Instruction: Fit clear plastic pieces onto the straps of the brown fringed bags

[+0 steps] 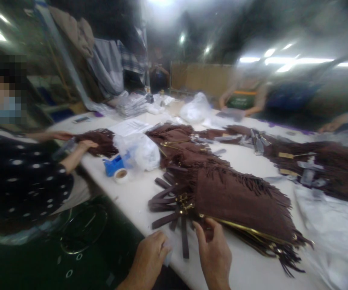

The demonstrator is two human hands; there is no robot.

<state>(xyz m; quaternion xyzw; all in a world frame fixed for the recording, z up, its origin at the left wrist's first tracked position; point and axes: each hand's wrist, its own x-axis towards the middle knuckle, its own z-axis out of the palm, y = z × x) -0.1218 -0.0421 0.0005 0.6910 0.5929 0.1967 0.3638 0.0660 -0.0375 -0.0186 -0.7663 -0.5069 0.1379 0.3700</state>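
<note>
My left hand (148,255) is closed, thumb against the fingers, at the table's near edge. A small pale, see-through piece of plastic (167,251) sticks out of it, partly hidden. My right hand (214,251) curls at the near left corner of a dark brown fringed bag (237,197), its thumb and fingers around a short brown strap. The bag lies flat on a stack of similar bags, a gold zipper along its near edge. Several brown straps (164,203) with gold clasps (186,203) fan out left of the stack, between and beyond my hands.
A blue tape dispenser (113,166), a white tape roll (120,175) and a bundled plastic bag (145,153) stand left. More brown bags (336,161) lie right, beside white plastic sheets (333,229). A co-worker in a dotted top (19,169) handles a brown bag at left; others stand farther back.
</note>
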